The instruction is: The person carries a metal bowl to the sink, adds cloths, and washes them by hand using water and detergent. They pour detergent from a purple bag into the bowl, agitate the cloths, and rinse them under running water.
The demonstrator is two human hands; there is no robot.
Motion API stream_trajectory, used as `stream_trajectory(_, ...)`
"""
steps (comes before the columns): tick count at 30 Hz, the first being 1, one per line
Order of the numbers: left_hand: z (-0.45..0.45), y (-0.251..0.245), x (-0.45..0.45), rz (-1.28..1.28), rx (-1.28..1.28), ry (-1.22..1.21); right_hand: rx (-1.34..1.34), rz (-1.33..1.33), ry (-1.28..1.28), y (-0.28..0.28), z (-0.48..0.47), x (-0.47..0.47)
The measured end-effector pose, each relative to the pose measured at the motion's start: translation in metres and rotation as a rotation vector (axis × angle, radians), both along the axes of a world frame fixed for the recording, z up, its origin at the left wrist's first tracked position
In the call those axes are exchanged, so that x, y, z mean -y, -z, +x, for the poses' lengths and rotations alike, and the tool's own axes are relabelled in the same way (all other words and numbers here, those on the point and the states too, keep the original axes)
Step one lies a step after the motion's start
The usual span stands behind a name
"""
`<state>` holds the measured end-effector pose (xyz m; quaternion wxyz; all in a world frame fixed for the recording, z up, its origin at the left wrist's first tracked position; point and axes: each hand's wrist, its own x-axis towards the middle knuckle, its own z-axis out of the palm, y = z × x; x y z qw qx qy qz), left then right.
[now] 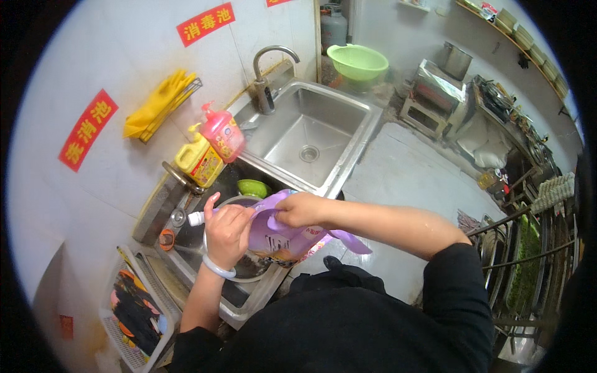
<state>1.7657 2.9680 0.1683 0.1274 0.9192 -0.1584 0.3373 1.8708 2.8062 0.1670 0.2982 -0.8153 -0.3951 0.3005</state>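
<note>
A purple apron (275, 233) with printed pictures and writing is bunched between my hands, over the near sink. My right hand (298, 210) is closed on its upper edge. My left hand (228, 228), with a pale bangle at the wrist, pinches its left side; the index finger points up. Just left of that hand a white cap or nozzle (196, 218) sticks out; what it belongs to is hidden. Beneath lies a round metal basin (255, 275) in the near sink, partly covered. A green bowl (253, 188) sits behind the basin.
Behind stands a steel sink (317, 135) with a tap (265, 88). A yellow bottle (199, 161) and a pink pump bottle (225, 133) stand between the sinks by the wall. Yellow rubber gloves (161, 105) hang on a wall rack. A white plastic basket (163, 298) is at the lower left.
</note>
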Motion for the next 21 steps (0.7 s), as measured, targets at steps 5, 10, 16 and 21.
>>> stream_trajectory(5, 0.007, -0.024, 0.014, 0.080, 0.096, -0.078, -0.843, 0.493, 0.494, -0.006, -0.002, 0.032)
stream_trajectory(10, -0.001, -0.032, -0.019, 0.022, 0.186, -0.220, -0.756, 0.752, 0.888, -0.031, 0.005, 0.127)
stream_trajectory(16, 0.009, 0.023, -0.060, -0.136, -0.043, -0.416, 0.220, 0.840, 0.877, -0.033, 0.015, 0.191)
stream_trajectory(21, 0.060, 0.064, -0.048, -0.371, -0.277, -0.489, 0.361, 0.806, 1.100, 0.000, 0.069, 0.263)
